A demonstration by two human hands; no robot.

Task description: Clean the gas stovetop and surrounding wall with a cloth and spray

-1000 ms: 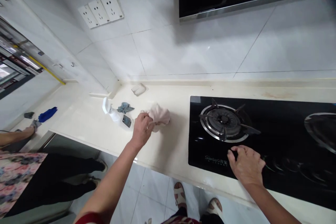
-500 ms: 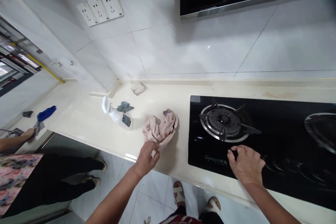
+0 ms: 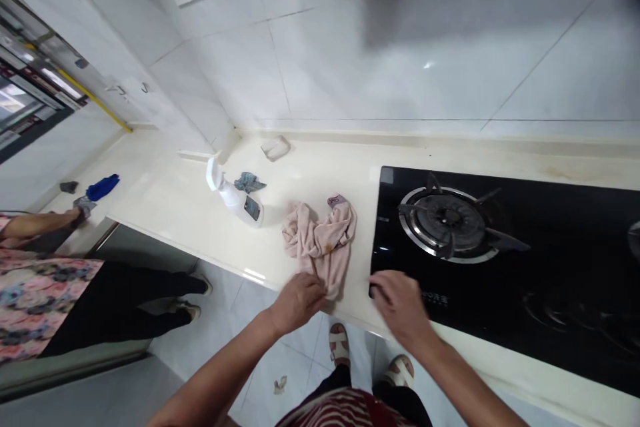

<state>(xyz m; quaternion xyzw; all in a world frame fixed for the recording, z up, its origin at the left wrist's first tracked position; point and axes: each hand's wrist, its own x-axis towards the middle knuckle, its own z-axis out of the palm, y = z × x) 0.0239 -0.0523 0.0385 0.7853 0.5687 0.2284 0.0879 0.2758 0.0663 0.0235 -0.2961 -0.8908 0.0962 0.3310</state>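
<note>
A crumpled pink cloth [image 3: 325,240] with a brownish stain lies on the counter, left of the black gas stove [image 3: 400,240]. My left hand [image 3: 299,301] is closed on its near edge, fingers pinching the fabric close to the counter's front. Over the stove's front left corner, my right hand [image 3: 400,303] is slightly blurred. Its fingers are loosely bent and apart, with nothing visible in them and a gap between them and the cloth. A white spray bottle [image 3: 235,199] stands left of the cloth, beside a small grey-blue rag [image 3: 249,182].
A folded whitish piece [image 3: 275,147] lies near the wall on the cream counter [image 3: 200,213]. At far left, a co-worker's gloved hand [image 3: 83,208] is near a blue cloth [image 3: 103,187]. The burner [image 3: 447,220] has raised metal supports. A scrap [image 3: 280,385] lies on the floor.
My left hand has closed on the cloth's near edge, which now stretches closer to the counter front. My right hand has moved left, toward the cloth. The camera view has shifted.
</note>
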